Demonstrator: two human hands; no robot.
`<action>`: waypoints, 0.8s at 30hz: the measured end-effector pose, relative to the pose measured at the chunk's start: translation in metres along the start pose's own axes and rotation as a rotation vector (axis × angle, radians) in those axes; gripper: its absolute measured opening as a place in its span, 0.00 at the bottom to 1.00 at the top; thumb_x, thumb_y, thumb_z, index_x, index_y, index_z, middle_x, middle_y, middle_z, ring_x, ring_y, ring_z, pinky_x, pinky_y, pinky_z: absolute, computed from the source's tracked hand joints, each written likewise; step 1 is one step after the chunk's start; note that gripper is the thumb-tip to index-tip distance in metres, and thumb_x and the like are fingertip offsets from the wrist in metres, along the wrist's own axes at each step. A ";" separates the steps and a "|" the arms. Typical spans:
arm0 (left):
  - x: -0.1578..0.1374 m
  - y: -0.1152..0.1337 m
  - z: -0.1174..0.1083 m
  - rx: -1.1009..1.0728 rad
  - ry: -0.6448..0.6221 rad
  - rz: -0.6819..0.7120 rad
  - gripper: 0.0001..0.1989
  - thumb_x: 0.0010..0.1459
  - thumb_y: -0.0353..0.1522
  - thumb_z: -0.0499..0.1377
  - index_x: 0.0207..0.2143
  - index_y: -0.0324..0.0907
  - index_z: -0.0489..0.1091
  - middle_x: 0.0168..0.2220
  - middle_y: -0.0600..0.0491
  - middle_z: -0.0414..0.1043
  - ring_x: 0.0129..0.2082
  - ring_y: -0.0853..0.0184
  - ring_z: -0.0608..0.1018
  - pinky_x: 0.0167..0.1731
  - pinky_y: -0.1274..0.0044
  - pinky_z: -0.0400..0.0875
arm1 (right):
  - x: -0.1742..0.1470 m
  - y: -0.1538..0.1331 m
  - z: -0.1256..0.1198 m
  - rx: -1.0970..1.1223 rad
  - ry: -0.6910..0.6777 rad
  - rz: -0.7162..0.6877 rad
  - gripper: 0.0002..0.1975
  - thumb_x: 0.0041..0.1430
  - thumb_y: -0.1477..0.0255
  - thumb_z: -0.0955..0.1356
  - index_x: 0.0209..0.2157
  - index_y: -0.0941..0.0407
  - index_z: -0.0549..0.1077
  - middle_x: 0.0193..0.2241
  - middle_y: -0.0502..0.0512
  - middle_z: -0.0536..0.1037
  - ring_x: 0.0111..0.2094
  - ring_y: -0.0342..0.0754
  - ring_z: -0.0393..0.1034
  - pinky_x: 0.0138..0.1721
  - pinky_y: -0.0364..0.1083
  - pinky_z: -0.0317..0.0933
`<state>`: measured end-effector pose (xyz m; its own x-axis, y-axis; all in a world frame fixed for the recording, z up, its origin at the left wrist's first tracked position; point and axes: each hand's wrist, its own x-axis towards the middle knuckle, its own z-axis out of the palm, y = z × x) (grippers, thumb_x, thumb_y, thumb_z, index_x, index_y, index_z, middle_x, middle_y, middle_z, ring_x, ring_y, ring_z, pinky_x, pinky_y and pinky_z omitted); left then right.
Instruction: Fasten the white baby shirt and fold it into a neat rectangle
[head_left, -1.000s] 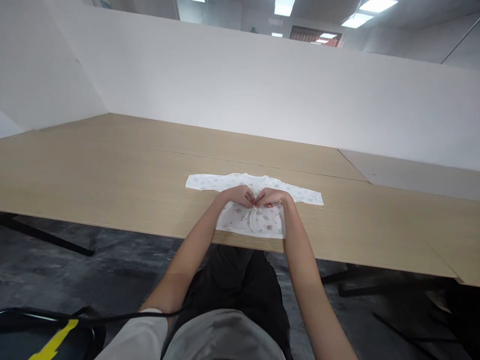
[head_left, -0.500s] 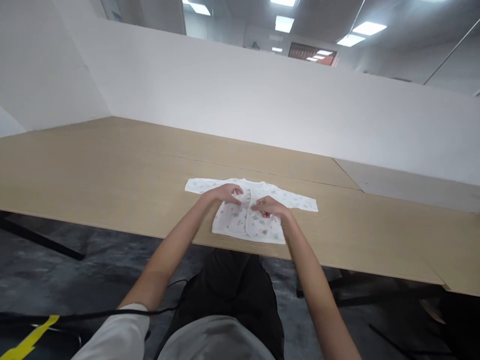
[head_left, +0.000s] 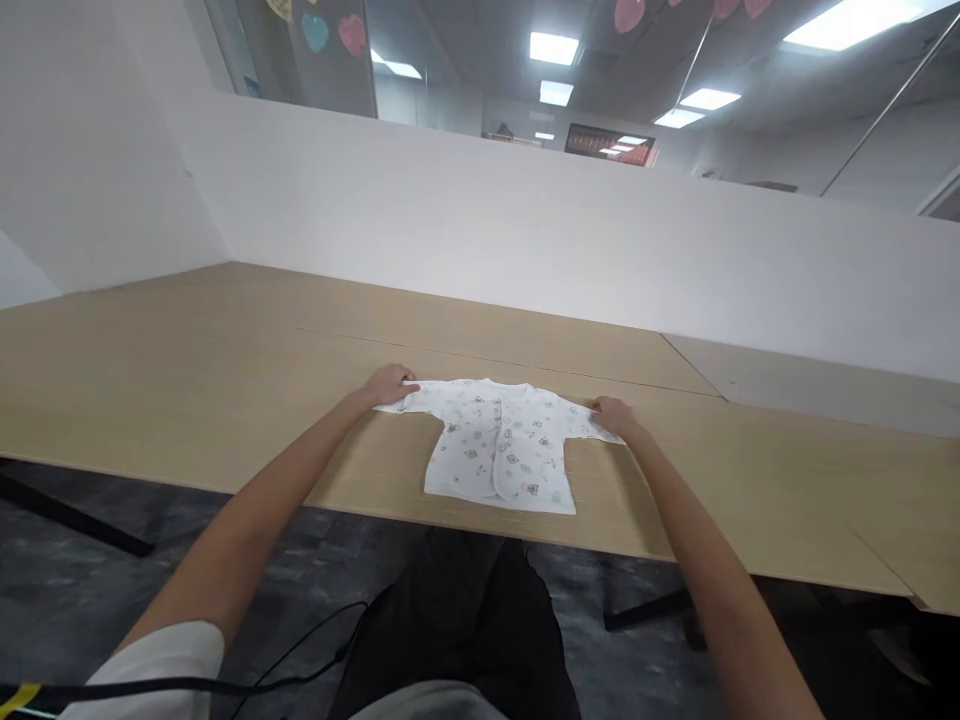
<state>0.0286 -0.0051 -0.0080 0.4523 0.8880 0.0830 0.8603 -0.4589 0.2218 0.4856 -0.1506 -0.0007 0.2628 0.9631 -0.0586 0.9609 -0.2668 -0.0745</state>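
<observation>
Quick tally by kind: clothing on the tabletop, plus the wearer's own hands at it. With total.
White patterned shirt: 1
Hands (left hand, right hand), one at each sleeve: 2
Total: 3

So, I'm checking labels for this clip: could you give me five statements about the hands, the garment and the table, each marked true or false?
1. The left hand is at a sleeve of the printed white baby shirt. True.
2. The right hand rests on the hem. False: it is at the other sleeve.
3. The collar lies nearer the white partition than the hem does. True.
4. The tabletop is black. False: it is light wood-coloured.
5. The front opening faces up. True.
</observation>
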 end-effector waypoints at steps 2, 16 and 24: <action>0.009 0.004 -0.018 0.025 0.044 0.006 0.20 0.55 0.43 0.50 0.40 0.36 0.69 0.43 0.45 0.68 0.43 0.62 0.70 0.41 0.78 0.62 | 0.004 0.002 -0.016 -0.026 -0.105 -0.099 0.13 0.50 0.79 0.63 0.37 0.64 0.74 0.35 0.60 0.73 0.38 0.49 0.67 0.40 0.43 0.57; -0.016 0.008 -0.095 0.433 0.458 0.271 0.22 0.63 0.42 0.42 0.36 0.34 0.66 0.32 0.42 0.68 0.37 0.60 0.71 0.45 0.69 0.60 | -0.042 0.012 -0.098 -0.377 0.437 -0.122 0.12 0.62 0.77 0.57 0.46 0.63 0.62 0.34 0.63 0.69 0.27 0.46 0.63 0.27 0.41 0.48; -0.094 -0.025 0.010 0.249 0.203 0.457 0.26 0.63 0.44 0.38 0.36 0.38 0.69 0.35 0.43 0.70 0.36 0.63 0.72 0.42 0.73 0.64 | -0.103 0.036 0.007 -0.543 0.367 -0.626 0.14 0.58 0.85 0.57 0.40 0.61 0.68 0.30 0.59 0.71 0.31 0.46 0.65 0.27 0.41 0.50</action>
<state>-0.0332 -0.0768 -0.0310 0.7590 0.5738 0.3077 0.6282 -0.7696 -0.1145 0.4921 -0.2599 -0.0039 -0.3997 0.9021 0.1626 0.8217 0.2740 0.4997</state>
